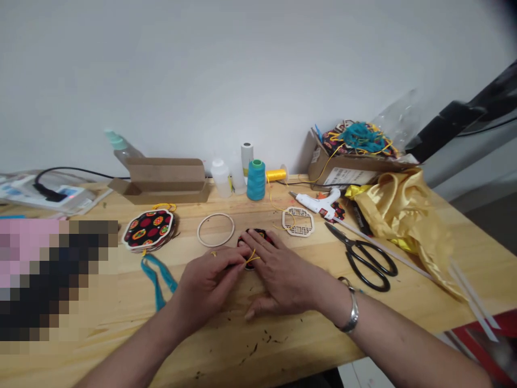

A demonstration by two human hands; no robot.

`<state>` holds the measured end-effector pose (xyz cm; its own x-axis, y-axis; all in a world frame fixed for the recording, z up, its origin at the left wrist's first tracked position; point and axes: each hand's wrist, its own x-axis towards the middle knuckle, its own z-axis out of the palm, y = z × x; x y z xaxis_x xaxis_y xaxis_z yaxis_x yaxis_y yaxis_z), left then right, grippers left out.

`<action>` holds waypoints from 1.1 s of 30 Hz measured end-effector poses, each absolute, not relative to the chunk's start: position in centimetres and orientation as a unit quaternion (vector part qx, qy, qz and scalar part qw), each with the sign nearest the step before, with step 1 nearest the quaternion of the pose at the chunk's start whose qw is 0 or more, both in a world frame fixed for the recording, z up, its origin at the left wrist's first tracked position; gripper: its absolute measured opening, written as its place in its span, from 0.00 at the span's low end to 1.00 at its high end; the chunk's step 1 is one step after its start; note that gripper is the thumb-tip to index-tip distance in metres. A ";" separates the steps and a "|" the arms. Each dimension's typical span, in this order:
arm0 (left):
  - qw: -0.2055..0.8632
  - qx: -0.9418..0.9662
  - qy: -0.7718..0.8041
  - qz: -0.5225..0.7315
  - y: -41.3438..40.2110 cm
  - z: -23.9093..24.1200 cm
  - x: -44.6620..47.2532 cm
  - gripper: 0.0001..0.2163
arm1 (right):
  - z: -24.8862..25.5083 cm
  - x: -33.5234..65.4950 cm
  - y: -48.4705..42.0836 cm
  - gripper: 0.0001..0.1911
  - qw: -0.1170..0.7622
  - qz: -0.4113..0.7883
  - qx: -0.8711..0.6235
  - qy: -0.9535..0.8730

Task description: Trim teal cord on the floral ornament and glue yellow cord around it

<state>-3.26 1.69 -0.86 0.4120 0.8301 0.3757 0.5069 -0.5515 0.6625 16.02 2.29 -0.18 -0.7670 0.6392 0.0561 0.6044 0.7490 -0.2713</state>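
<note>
My left hand (pixel 212 277) is closed in a pinch at the end of a thin yellow cord (pixel 251 259). The cord lies across a small dark patterned fabric piece (pixel 250 267) on the table. Fingers outstretched, my right hand (pixel 280 272) rests flat on that piece and covers much of it. Just beyond my hands lie a pale ring (pixel 216 230) on the left and a lattice-cut frame (pixel 298 221) on the right. To the left, a stack of patterned fabric pieces with pale scalloped rims (pixel 148 228) has a teal tassel (pixel 155 280) hanging from it.
Black-handled scissors (pixel 365 258) and a white glue gun (pixel 319 203) lie right, beside gold satin cloth (pixel 407 210). Behind stand a teal thread cone (pixel 256 180), white bottle (pixel 221 179), open cardboard box (pixel 165 180) and filled carton (pixel 351 171). A blurred-out patch covers the far left.
</note>
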 end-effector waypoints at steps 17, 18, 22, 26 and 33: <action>0.200 0.800 0.430 0.367 1.5 -0.6 -3.6 0.07 | 4.6 21.4 4.7 0.05 0.011 -0.042 -0.504 -0.863; 0.198 0.802 0.430 0.365 1.5 -0.6 -3.6 0.07 | 4.8 22.5 5.2 0.06 0.007 -0.057 -0.529 -0.847; 0.185 0.808 0.427 0.361 1.5 -0.7 -3.6 0.07 | 5.0 25.3 6.5 0.11 -0.002 -0.089 -0.600 -0.795; 0.177 0.808 0.427 0.365 1.4 -0.6 -3.7 0.07 | 4.7 25.3 7.3 0.12 0.003 -0.108 -0.630 -0.769; 0.169 0.814 0.427 0.356 1.4 -0.7 -3.8 0.07 | 4.4 24.3 9.6 0.17 0.082 0.019 -0.754 -0.651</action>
<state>-3.85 1.36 -0.66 0.3817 0.8156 0.4349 0.5746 -0.5779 0.5795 24.31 9.56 4.44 0.1513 0.9854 0.0785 0.9792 -0.1385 -0.1485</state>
